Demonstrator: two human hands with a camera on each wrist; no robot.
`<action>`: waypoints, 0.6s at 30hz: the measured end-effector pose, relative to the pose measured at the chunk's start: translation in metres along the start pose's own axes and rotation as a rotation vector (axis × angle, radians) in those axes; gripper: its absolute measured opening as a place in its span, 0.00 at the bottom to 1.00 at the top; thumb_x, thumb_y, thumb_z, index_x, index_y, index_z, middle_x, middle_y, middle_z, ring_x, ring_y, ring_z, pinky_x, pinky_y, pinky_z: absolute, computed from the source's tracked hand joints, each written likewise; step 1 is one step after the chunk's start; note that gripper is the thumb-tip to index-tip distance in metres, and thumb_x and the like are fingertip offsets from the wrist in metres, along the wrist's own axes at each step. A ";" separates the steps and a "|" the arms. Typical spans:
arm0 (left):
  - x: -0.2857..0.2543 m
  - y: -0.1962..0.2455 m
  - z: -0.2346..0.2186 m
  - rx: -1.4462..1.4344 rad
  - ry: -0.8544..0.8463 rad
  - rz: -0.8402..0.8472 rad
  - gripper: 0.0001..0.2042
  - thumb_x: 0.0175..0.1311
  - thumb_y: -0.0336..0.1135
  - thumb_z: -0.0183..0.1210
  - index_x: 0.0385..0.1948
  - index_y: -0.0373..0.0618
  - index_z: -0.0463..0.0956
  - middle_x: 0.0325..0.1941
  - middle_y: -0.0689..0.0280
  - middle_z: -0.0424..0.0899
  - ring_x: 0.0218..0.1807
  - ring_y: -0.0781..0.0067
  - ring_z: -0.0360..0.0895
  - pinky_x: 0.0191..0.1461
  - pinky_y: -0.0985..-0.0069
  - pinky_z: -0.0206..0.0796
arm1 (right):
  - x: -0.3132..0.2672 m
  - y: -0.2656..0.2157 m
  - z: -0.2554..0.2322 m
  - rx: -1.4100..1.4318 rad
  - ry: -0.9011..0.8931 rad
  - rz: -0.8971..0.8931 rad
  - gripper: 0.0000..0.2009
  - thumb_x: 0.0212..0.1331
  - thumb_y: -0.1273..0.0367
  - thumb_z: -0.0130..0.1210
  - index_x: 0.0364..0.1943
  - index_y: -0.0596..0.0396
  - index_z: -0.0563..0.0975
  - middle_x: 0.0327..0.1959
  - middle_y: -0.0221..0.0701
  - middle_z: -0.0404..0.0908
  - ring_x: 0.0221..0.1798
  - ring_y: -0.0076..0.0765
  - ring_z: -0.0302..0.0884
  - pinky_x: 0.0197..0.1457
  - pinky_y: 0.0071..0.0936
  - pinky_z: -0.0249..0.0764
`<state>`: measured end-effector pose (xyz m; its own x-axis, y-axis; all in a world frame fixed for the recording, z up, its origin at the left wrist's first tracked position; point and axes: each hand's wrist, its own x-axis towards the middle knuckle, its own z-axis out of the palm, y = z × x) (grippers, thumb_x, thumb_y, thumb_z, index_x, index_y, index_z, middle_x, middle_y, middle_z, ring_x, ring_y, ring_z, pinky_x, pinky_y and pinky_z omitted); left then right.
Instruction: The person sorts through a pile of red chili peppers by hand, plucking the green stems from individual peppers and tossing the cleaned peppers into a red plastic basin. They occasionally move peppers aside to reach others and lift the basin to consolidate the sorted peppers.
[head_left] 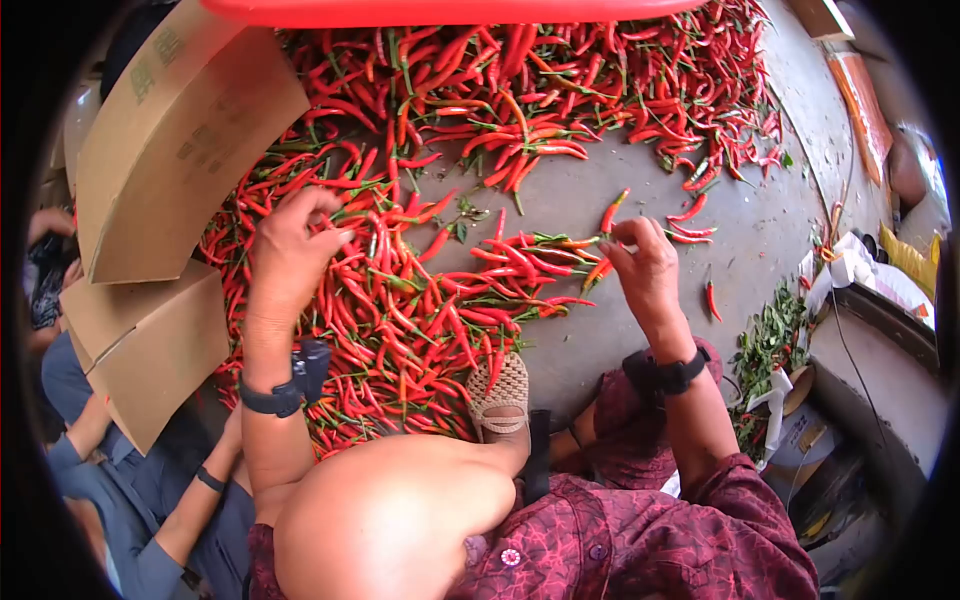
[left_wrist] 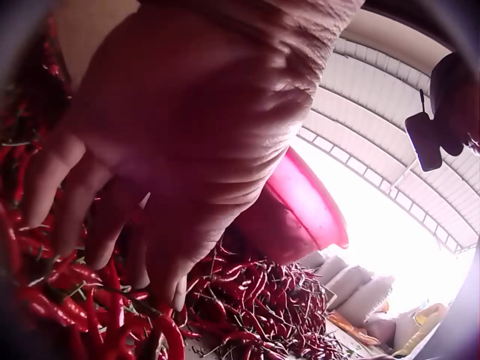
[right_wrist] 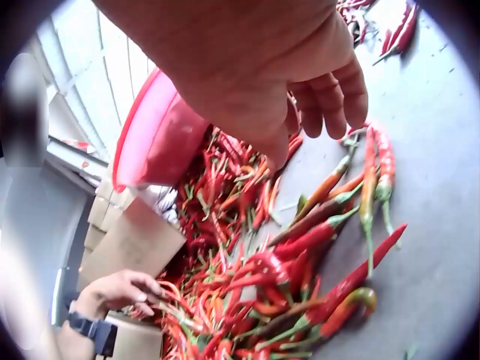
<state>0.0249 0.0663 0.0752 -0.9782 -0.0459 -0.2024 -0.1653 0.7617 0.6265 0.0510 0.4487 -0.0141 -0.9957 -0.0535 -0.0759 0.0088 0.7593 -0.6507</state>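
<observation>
Grey, smooth floor [head_left: 560,190] lies beneath a broad spread of peppers [head_left: 400,290], mostly red, some orange, with green stems. Overhead, the left wrist view shows a pale ribbed roof [left_wrist: 382,97], a bright opening below it and sacks [left_wrist: 364,296] lying near the far edge of the peppers. Green leaves [head_left: 775,345] are heaped at the right.

There is one pink-red tub [head_left: 450,8] beyond the peppers and two brown cardboard boxes [head_left: 165,150] at the left. The peppers are too many to count; three lie close together to the right of the pile, and one lies alone nearer the person. One woven shoe [head_left: 497,388] shows beside the pile, and each of the person's wrists has one dark band. Another person [head_left: 150,500] sits at the left edge, partly in view.

The left hand [head_left: 295,240] is over the main pile, its fingers released and pointing down among the peppers, thumb apart from them in the head view. The right hand [head_left: 645,262] is at the right end of a row of peppers reaching out from the pile. Its fingers are bent close to the thumb, beside a pepper; whether they grasp it cannot be told.
</observation>
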 end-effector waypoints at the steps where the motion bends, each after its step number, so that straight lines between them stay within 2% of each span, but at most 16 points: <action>1: 0.003 0.008 0.019 -0.055 0.009 0.173 0.11 0.46 0.25 0.64 0.33 0.40 0.77 0.33 0.60 0.80 0.34 0.64 0.78 0.39 0.72 0.70 | 0.005 -0.007 -0.001 -0.015 -0.013 -0.031 0.12 0.45 0.73 0.65 0.34 0.53 0.76 0.33 0.35 0.77 0.38 0.46 0.77 0.40 0.37 0.73; 2: 0.005 0.011 0.038 -0.060 -0.096 0.286 0.13 0.44 0.27 0.65 0.34 0.41 0.76 0.35 0.58 0.80 0.38 0.58 0.78 0.42 0.69 0.70 | 0.010 -0.010 0.004 -0.029 -0.026 -0.072 0.12 0.45 0.74 0.65 0.34 0.54 0.76 0.33 0.35 0.77 0.37 0.44 0.77 0.39 0.35 0.73; 3: -0.003 0.020 0.057 -0.026 -0.229 0.256 0.15 0.43 0.30 0.67 0.34 0.40 0.74 0.34 0.57 0.78 0.40 0.55 0.77 0.45 0.64 0.68 | 0.013 -0.013 0.010 -0.039 -0.040 -0.120 0.12 0.44 0.75 0.66 0.35 0.55 0.76 0.33 0.35 0.77 0.35 0.42 0.77 0.38 0.34 0.73; 4: -0.009 0.016 0.077 -0.040 -0.309 0.330 0.15 0.42 0.33 0.68 0.32 0.41 0.73 0.34 0.58 0.77 0.41 0.54 0.76 0.45 0.63 0.68 | 0.016 -0.015 0.017 -0.014 -0.114 -0.060 0.13 0.44 0.75 0.66 0.35 0.54 0.77 0.34 0.35 0.77 0.38 0.43 0.78 0.40 0.34 0.74; 5: -0.020 0.007 0.098 0.055 -0.245 0.470 0.16 0.40 0.34 0.69 0.28 0.43 0.71 0.33 0.60 0.76 0.41 0.55 0.75 0.45 0.62 0.68 | 0.019 -0.017 0.023 -0.027 -0.155 -0.083 0.13 0.44 0.73 0.65 0.36 0.53 0.77 0.34 0.34 0.78 0.40 0.43 0.78 0.43 0.35 0.75; 8: -0.046 -0.006 0.106 0.217 -0.351 0.374 0.16 0.38 0.33 0.70 0.27 0.44 0.71 0.31 0.61 0.75 0.41 0.55 0.74 0.44 0.62 0.67 | 0.023 -0.014 0.039 -0.166 -0.272 -0.146 0.12 0.44 0.69 0.64 0.35 0.51 0.77 0.36 0.35 0.78 0.42 0.46 0.78 0.44 0.38 0.75; 10: -0.052 -0.019 0.092 0.234 -0.405 0.276 0.16 0.36 0.29 0.70 0.27 0.43 0.71 0.31 0.60 0.75 0.40 0.54 0.74 0.44 0.61 0.66 | 0.024 -0.014 0.044 -0.247 -0.357 -0.153 0.11 0.45 0.68 0.63 0.34 0.50 0.77 0.36 0.35 0.77 0.42 0.48 0.77 0.44 0.40 0.74; 11: -0.054 -0.029 0.087 0.309 -0.374 0.256 0.14 0.36 0.27 0.69 0.25 0.43 0.72 0.29 0.60 0.75 0.39 0.55 0.75 0.41 0.63 0.66 | 0.025 -0.015 0.045 -0.245 -0.391 -0.126 0.11 0.45 0.68 0.63 0.34 0.50 0.76 0.36 0.35 0.77 0.42 0.48 0.77 0.44 0.41 0.74; 13: -0.055 -0.043 0.069 0.317 -0.476 0.090 0.10 0.37 0.26 0.67 0.19 0.43 0.73 0.25 0.61 0.75 0.33 0.57 0.76 0.37 0.62 0.66 | 0.026 -0.015 0.046 -0.244 -0.461 -0.078 0.11 0.44 0.68 0.63 0.34 0.50 0.76 0.36 0.35 0.77 0.42 0.49 0.77 0.44 0.42 0.74; 14: -0.057 -0.051 0.063 0.375 -0.465 0.060 0.04 0.42 0.25 0.60 0.15 0.45 0.73 0.22 0.58 0.77 0.30 0.52 0.77 0.33 0.58 0.67 | 0.024 -0.015 0.048 -0.221 -0.434 -0.094 0.10 0.44 0.68 0.64 0.31 0.51 0.77 0.34 0.35 0.77 0.41 0.49 0.77 0.43 0.42 0.74; 15: -0.058 -0.055 0.056 0.431 -0.475 0.034 0.03 0.44 0.25 0.58 0.16 0.47 0.76 0.21 0.56 0.78 0.29 0.50 0.78 0.33 0.57 0.67 | 0.021 -0.014 0.048 -0.182 -0.426 -0.099 0.09 0.44 0.68 0.64 0.30 0.51 0.78 0.33 0.35 0.77 0.39 0.48 0.77 0.42 0.41 0.74; 17: -0.059 -0.057 0.045 0.499 -0.479 -0.009 0.02 0.45 0.25 0.59 0.18 0.44 0.78 0.22 0.55 0.79 0.29 0.52 0.79 0.34 0.59 0.69 | 0.013 -0.008 0.048 -0.109 -0.413 -0.105 0.08 0.44 0.69 0.64 0.29 0.53 0.79 0.30 0.36 0.77 0.37 0.47 0.78 0.40 0.39 0.73; 18: -0.060 -0.058 0.041 0.399 -0.491 -0.071 0.01 0.45 0.26 0.59 0.18 0.43 0.77 0.22 0.56 0.79 0.29 0.53 0.79 0.34 0.61 0.69 | 0.009 -0.005 0.047 -0.018 -0.372 -0.092 0.08 0.44 0.70 0.65 0.28 0.53 0.79 0.29 0.36 0.77 0.36 0.45 0.77 0.39 0.37 0.73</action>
<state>0.0981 0.0515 0.0196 -0.7798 0.1246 -0.6135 -0.0755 0.9541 0.2898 0.0463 0.4143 -0.0471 -0.8905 -0.3515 -0.2890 -0.0841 0.7513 -0.6546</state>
